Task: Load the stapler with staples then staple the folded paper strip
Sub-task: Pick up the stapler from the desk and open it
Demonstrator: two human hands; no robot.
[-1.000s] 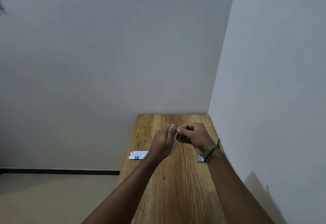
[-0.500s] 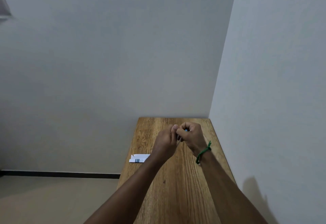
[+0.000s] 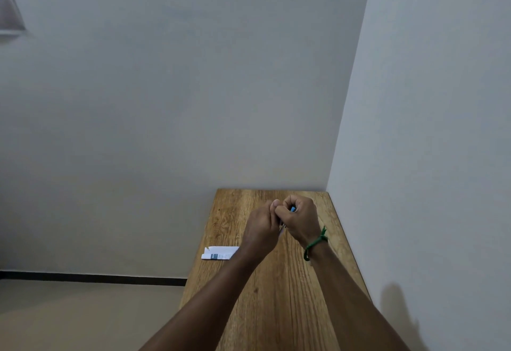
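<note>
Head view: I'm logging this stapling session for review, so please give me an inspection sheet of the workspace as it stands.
Surface: narrow wooden table, set into the corner, bare wood showing over most of it.
Job's things: small blue stapler, mostly hidden between both hands; staples not visible. White folded paper with print lies at the table's left edge.
Clutter: nothing seen.
Grippers: left hand and right hand closed together around the stapler, raised above the table.
Cables: nothing seen.
Surroundings: plain pale walls behind and to the right, beige floor with dark skirting on the left; green cord bracelet on the right wrist.
</note>
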